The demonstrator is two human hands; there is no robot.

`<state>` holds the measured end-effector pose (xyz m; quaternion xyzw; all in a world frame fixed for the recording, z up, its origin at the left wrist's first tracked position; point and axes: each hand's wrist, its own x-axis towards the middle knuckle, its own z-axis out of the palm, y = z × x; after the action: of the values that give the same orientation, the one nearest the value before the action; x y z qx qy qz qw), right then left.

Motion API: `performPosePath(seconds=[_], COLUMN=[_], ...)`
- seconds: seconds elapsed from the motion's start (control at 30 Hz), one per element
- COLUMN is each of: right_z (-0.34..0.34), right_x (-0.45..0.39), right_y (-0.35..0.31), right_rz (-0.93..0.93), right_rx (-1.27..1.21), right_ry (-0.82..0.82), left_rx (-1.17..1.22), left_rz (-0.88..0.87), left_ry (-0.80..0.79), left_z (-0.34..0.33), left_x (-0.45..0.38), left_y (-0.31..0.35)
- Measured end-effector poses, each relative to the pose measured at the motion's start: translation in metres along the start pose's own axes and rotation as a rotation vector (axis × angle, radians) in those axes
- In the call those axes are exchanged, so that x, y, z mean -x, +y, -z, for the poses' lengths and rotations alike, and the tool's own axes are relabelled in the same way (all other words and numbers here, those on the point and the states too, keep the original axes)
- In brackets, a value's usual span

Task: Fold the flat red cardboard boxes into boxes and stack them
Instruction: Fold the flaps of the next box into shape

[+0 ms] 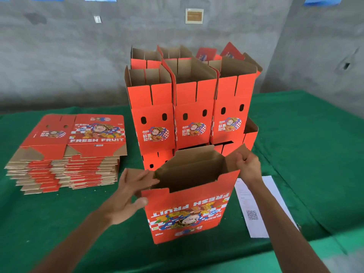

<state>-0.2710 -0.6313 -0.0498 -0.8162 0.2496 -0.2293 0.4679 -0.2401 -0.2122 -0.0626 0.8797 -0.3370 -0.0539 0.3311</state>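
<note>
Steadying the opened box (pixel 189 209) on the green table (pixel 59 213) before the stack of folded boxes (pixel 189 107), I pinch its far right flap with my right hand (pixel 248 166); my left hand (pixel 131 192) rests spread and flat against the left flap, likely squaring it; flat boxes (pixel 67 146) wait left.

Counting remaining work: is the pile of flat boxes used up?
No, a tall pile of flat boxes lies on the green table.

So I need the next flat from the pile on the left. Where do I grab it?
Probably by the near edge of the top flat, coming from your side. Its brown flaps overhang the pile there, so fingers can slip under and lift one sheet alone.
</note>
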Motion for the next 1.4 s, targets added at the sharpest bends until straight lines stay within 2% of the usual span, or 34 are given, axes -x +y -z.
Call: performPosePath(seconds=[0.1, 0.2, 0.37, 0.43, 0.53, 0.6, 0.67, 0.8, 0.93, 1.03, 1.1, 1.2, 1.33, 1.4], right_z=[0.0, 0.004, 0.006, 0.004, -0.002, -0.009, -0.016, -0.028, -0.033, -0.033, -0.031, -0.029, -0.033, -0.034], right_x=[-0.004, -0.006, 0.002, 0.009, 0.024, 0.031, 0.034, 0.036, 0.034, 0.031, 0.029, 0.024, 0.022, 0.024], right_y=[-0.004, -0.007, -0.011, -0.009, -0.003, 0.0, 0.005, 0.009, 0.004, 0.001, -0.001, -0.005, -0.008, -0.006], right_rz=[-0.005, 0.041, 0.231, 0.326, 0.357, 0.386, 0.441, 0.425, 0.387, 0.331, 0.298, 0.235, 0.218, 0.239], right_rx=[0.001, -0.008, 0.111, 0.103, 0.033, 0.004, 0.091, 0.22, 0.412, 0.393, 0.34, 0.295, 0.279, 0.251], right_ry=[-0.039, -0.113, -0.191, -0.22, -0.286, -0.342, -0.374, -0.319, -0.352, -0.403, -0.433, -0.45, -0.465, -0.427], left_rx=[-0.1, -0.167, -0.609, -0.705, -0.789, -0.765, -0.737, -0.77, -0.676, -0.377, -0.146, -0.033, -0.109, -0.136], left_rz=[0.04, 0.192, 0.23, 0.258, 0.274, 0.29, 0.299, 0.262, 0.265, 0.182, 0.116, 0.01, 0.005, -0.052], left_ry=[0.12, 0.185, 0.017, -0.023, -0.014, 0.007, 0.029, 0.086, 0.438, 0.697, 0.746, 0.654, 0.315, 0.273], left_z=[-0.008, -0.015, -0.023, -0.027, -0.038, -0.039, -0.039, -0.037, -0.037, -0.048, -0.052, -0.055, -0.059, -0.057], left_x=[-0.016, -0.035, -0.06, -0.074, -0.085, -0.089, -0.092, -0.094, -0.085, -0.076, -0.073, -0.07, -0.063, -0.068], left_y=[0.02, 0.03, 0.031, 0.037, 0.038, 0.034, 0.03, 0.036, 0.05, 0.052, 0.055, 0.057, 0.044, 0.039])
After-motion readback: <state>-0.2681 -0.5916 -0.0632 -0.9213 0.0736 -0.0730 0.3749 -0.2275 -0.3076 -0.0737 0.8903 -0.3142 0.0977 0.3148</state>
